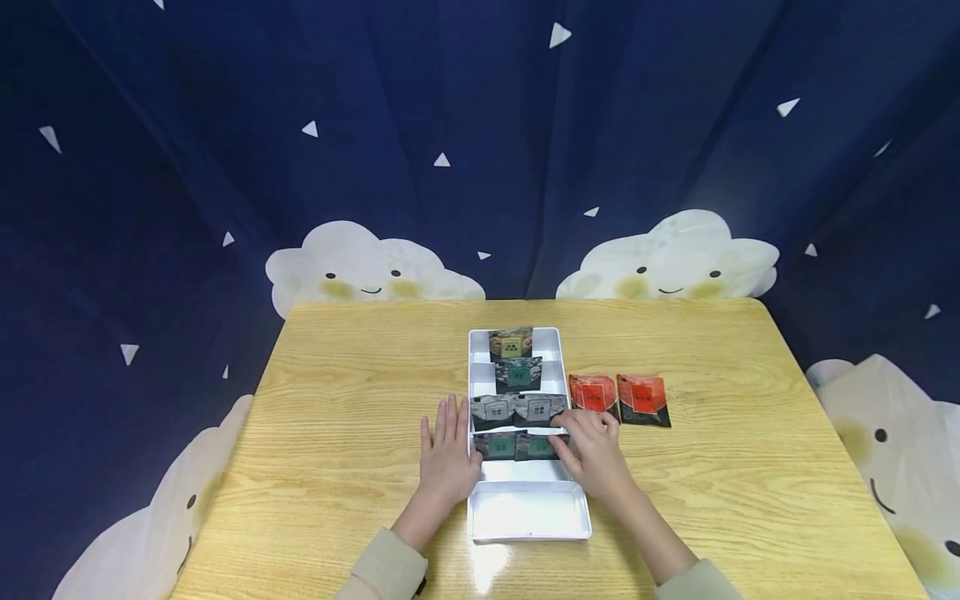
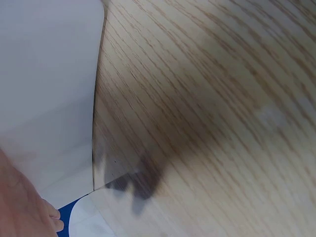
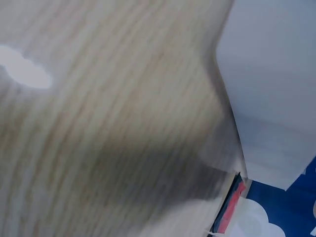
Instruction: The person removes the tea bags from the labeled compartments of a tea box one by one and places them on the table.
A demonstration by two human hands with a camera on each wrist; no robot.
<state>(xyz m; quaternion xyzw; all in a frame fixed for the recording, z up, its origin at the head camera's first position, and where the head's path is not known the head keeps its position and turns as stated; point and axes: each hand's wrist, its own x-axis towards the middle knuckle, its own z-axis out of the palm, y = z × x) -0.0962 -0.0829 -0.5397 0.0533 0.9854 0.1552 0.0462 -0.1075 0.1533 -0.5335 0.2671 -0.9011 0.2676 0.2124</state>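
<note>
A long white divided box (image 1: 531,510) lies on the table with small printed packets standing in its rows. My left hand (image 1: 447,457) rests along its left side, fingers straight and thumb at the rim beside the left green-labelled packet (image 1: 497,447). My right hand (image 1: 596,454) reaches over the right side and pinches the right green-labelled packet (image 1: 534,447), thumb on its front and curled forefinger behind its top edge. Just behind stand two grey-labelled packets (image 1: 492,410). In the left wrist view, part of the hand (image 2: 22,202) shows beside the white box wall (image 2: 49,89).
Farther back in the box are another green-labelled packet (image 1: 518,375) and a yellow-labelled packet (image 1: 511,344). Two red and black packets (image 1: 643,400) lie flat on the wooden table (image 1: 360,375), right of the box. A dark blue cloud-print curtain (image 1: 495,100) hangs behind the table.
</note>
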